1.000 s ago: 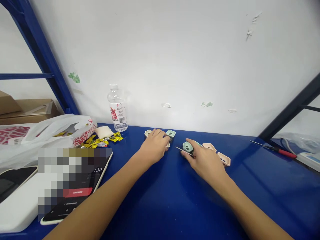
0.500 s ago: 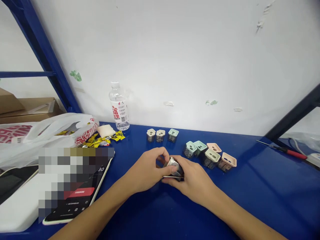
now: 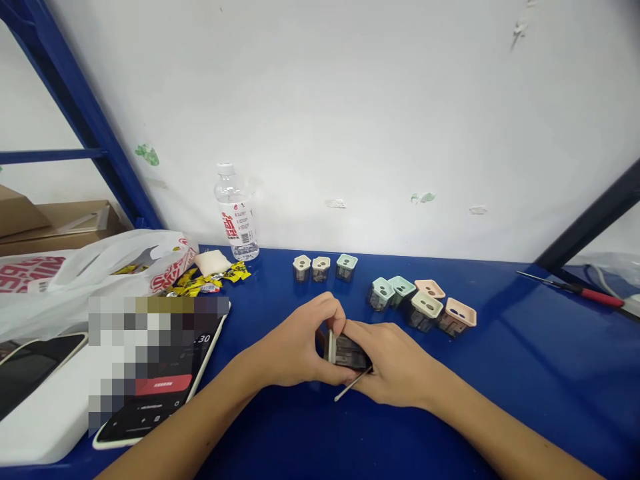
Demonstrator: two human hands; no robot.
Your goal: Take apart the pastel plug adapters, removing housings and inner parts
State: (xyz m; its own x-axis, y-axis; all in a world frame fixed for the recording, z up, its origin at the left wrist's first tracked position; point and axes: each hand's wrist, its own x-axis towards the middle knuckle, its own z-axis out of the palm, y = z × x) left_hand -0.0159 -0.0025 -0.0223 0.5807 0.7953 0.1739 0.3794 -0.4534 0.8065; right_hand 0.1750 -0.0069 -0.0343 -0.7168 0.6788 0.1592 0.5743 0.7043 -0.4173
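My left hand (image 3: 300, 343) and my right hand (image 3: 400, 363) both grip a pencil sharpener (image 3: 350, 353) above the blue table. Its pale lid faces left and its dark translucent body lies toward my right palm. Left thumb and forefinger pinch the lid end. A thin pale stick (image 3: 345, 393), perhaps a cotton swab, sticks out below from between my right fingers; its other end is hidden. Three two-hole sharpeners, one a mint sharpener (image 3: 346, 268), stand in a row behind my hands. To the right, several more cluster, among them a pink sharpener (image 3: 457, 319).
A water bottle (image 3: 237, 220) stands against the wall. At the left are a plastic bag (image 3: 115, 267), yellow wrapped packets (image 3: 193, 283), a phone (image 3: 165, 380) and a white box (image 3: 50, 413). A red-handled screwdriver (image 3: 597, 297) lies far right on the blue table (image 3: 320, 447).
The sharpener has turned in my hands, so its dark side now faces me instead of a shiny part. The thin stick now angles down to the left, out from my right fingers.
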